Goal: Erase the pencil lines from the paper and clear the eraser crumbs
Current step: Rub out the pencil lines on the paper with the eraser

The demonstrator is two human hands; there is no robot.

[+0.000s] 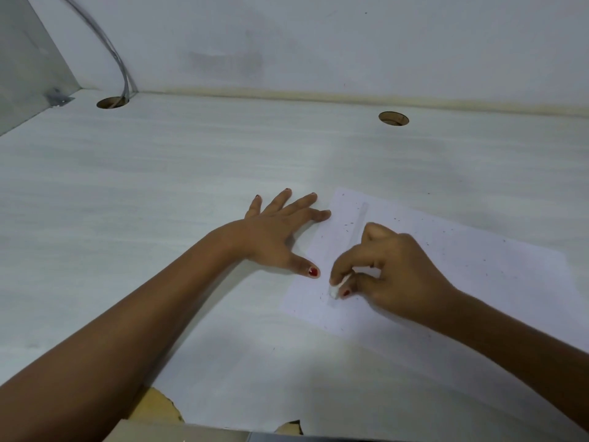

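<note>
A white sheet of paper (462, 269) lies on the white desk (159, 193), right of centre. A faint grey pencil line (358, 224) runs down its left part. Dark eraser crumbs (347, 223) are scattered over the sheet. My left hand (277, 234) lies flat with fingers spread, index fingertip and thumb pressing on the paper's left edge. My right hand (392, 269) pinches a small white eraser (336, 287) between thumb and fingers, its tip touching the paper at the lower end of the line.
Two round cable holes (112, 103) (393, 118) sit near the desk's back edge, a grey cable (122, 71) running into the left one. A wall rises behind, a panel at the left. The desk's front edge is chipped (165, 406).
</note>
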